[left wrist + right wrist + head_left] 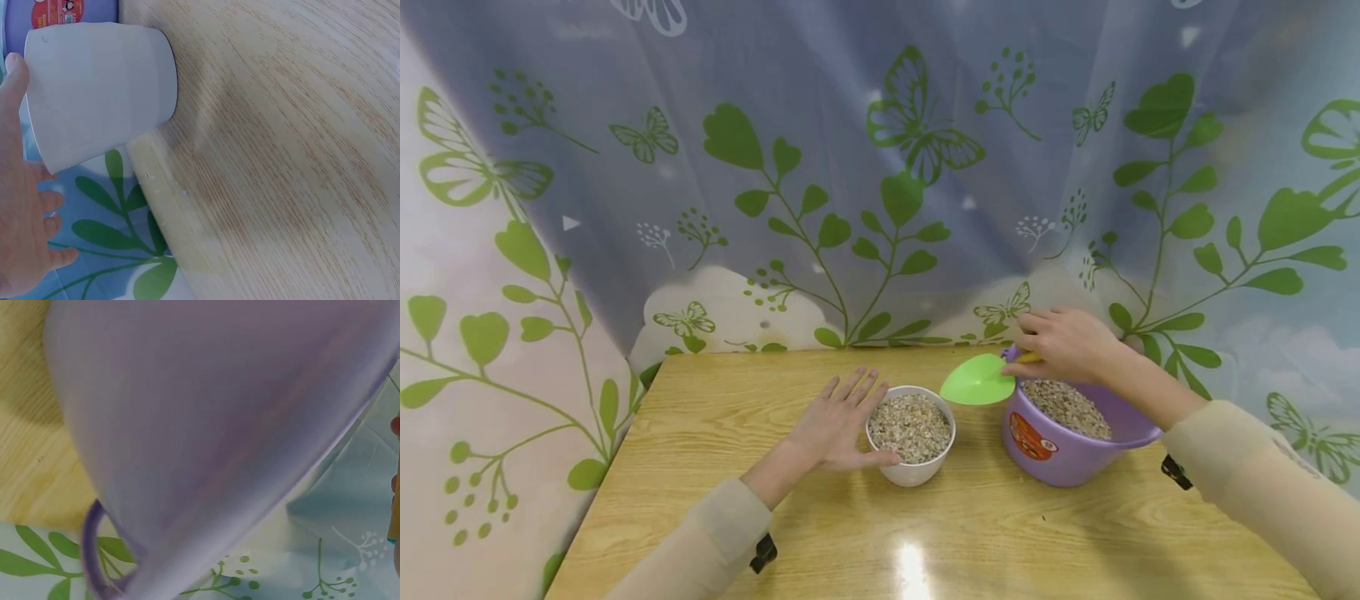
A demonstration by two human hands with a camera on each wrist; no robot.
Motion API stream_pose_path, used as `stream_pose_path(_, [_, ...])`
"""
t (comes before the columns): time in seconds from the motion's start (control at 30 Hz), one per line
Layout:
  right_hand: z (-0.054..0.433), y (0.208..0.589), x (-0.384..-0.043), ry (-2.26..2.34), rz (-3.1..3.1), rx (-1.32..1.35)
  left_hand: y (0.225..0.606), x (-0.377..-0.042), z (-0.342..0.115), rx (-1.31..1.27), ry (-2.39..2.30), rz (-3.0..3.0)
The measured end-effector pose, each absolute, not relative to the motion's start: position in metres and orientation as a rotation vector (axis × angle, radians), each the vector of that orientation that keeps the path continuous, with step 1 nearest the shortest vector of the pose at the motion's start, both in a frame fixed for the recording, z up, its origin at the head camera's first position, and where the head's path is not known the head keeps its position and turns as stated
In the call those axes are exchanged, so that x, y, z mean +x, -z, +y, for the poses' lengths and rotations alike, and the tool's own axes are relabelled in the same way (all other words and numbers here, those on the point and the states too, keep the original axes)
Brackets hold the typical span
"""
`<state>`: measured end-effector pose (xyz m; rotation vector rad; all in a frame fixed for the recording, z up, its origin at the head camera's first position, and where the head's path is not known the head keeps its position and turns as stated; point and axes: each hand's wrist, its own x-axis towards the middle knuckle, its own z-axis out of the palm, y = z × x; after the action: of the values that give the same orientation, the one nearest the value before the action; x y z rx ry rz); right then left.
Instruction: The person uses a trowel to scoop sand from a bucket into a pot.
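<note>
A white cup, filled near its rim with small mixed gravel, stands on the table. My left hand lies along its left side, fingers straight and spread, thumb at the near rim. In the left wrist view the cup's smooth side shows beside that thumb. To the right is a purple bucket with a red label and more gravel inside. Above its far rim my right hand grips a toy shovel by its yellow handle; the green blade points left, between bucket and cup, and looks bare.
The wooden table ends at a patterned curtain with green leaves and butterflies, close behind the cup and bucket. The bucket's wall fills most of the right wrist view, with a purple loop handle at its rim.
</note>
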<state>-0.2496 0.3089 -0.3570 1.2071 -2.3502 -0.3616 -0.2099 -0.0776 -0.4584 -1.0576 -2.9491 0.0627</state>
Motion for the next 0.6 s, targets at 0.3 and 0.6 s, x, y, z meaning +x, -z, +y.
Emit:
stream_pose_path(0.3, [0.329, 0.365, -0.243, 0.195, -2.256, 1.175, 0.452, -0.209, -0.065, -1.070, -0.069, -2.942])
stream_pose_path(0.6, [0.351, 0.371, -0.235, 0.120, -2.207, 1.098, 0.449, -0.209, -0.042, -1.108, -0.061, -2.892])
